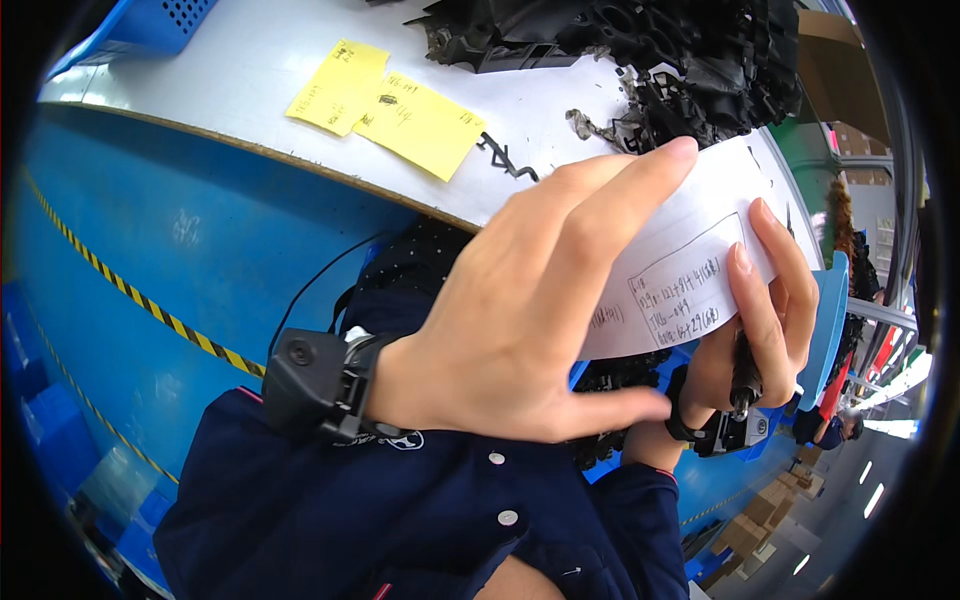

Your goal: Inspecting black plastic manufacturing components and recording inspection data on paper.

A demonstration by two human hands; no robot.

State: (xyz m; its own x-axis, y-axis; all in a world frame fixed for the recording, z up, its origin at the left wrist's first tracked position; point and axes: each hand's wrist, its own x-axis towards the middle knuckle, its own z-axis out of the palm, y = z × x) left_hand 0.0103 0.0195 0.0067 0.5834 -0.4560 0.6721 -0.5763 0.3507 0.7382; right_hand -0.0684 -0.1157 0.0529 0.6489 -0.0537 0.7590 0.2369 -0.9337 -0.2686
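Observation:
A white sheet of paper (705, 215) with handwriting and a drawn frame is tilted in front of me. My right hand (775, 315) grips its right edge, with fingers bent over the written side. Tucked in the same hand is a black pen (744, 375), its metal tip pointing down. My left hand (520, 300) is over the left part of the sheet, fingers stretched out and thumb apart. Its longest fingertip reaches the sheet's upper edge; whether it presses on the paper I cannot tell. The left hand hides much of the sheet.
Yellow handwritten notes (420, 122) lie on the white table (230, 95), beside a small black branched plastic piece (508, 158). Black moulded parts (690, 70) pile up at the back. A blue basket (135, 35) stands far left. Striped tape (140, 290) crosses the blue floor.

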